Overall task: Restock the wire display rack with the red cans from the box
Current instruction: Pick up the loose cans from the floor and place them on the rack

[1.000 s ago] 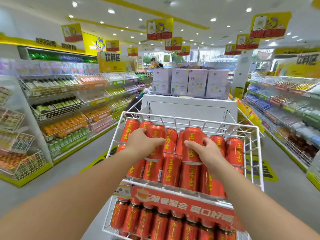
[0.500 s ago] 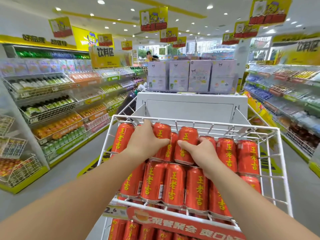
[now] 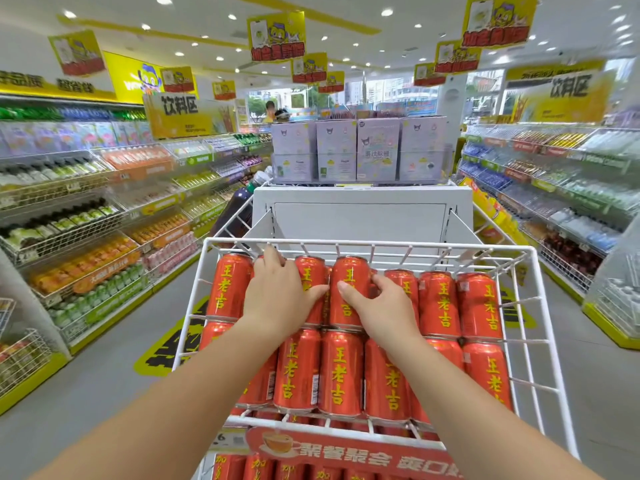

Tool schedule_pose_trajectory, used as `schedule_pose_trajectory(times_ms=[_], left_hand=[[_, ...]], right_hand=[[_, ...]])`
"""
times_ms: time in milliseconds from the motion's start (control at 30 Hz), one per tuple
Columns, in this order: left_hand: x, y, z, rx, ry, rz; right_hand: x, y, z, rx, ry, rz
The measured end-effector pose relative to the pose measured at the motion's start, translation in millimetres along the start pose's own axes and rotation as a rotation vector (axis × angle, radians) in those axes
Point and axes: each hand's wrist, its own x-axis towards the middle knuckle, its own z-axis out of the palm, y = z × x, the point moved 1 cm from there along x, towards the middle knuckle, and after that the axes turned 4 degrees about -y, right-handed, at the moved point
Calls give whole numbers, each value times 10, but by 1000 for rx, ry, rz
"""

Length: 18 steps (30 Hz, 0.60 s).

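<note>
Head view: red cans point(image 3: 440, 306) with yellow characters are seen stacked in two rows inside the top basket of the white wire display rack point(image 3: 415, 244), packed side by side and touching. The centre can point(image 3: 349, 271) in the back row is clasped by the right hand point(image 3: 381, 306) – thumb laid on its front, fingers curled round its right side. The left hand point(image 3: 280, 296) is laid over a mostly hidden can just left of it, fingertips reaching near the rear wire, thumb spread across to the neighbouring can; whether that can is gripped or only pressed cannot be told. Both forearms are stretched in from the bottom edge.

A red banner point(image 3: 346, 455) with white lettering is fixed across the rack's front lip, and more cans point(image 3: 256, 469) are partly seen on the tier below it. A white cabinet point(image 3: 360, 216) is placed directly behind the rack, with lilac boxes point(image 3: 377, 150) lined up on its top. A dark bottle point(image 3: 239, 209) is tilted just beside the cabinet's left edge. Drink shelves point(image 3: 86, 237) are run along the left aisle and more shelving point(image 3: 554, 188) along the right – contents blurred. Yellow signs point(image 3: 277, 36) are hung from the ceiling. The grey floor point(image 3: 104, 375) is marked with a yellow and black sticker left of the rack.
</note>
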Motion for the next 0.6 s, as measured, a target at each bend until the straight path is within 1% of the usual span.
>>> schedule_pose_trajectory(times_ms=[100,167,300,367,500,600], left_hand=[[-70,-106,83,-20,-3,80],[-133,-176,122,11,-31,123],[-236,-210,143,68,-13,127],[-309,-191,130,84,-20,118],[-467,-190,146,144,-110,113],[-544,-213,62,152,-131,123]], right_hand=[[19,9,6,-104,-30,-8],[9,11,13,-161,-57,-25],[-23,23,0,-138,-113,-43],[-60,9,-17,-166,-117,-56],[-97,-49,-12,-310,-133,-57],[-149,-146,-48,-500,-169,-37]])
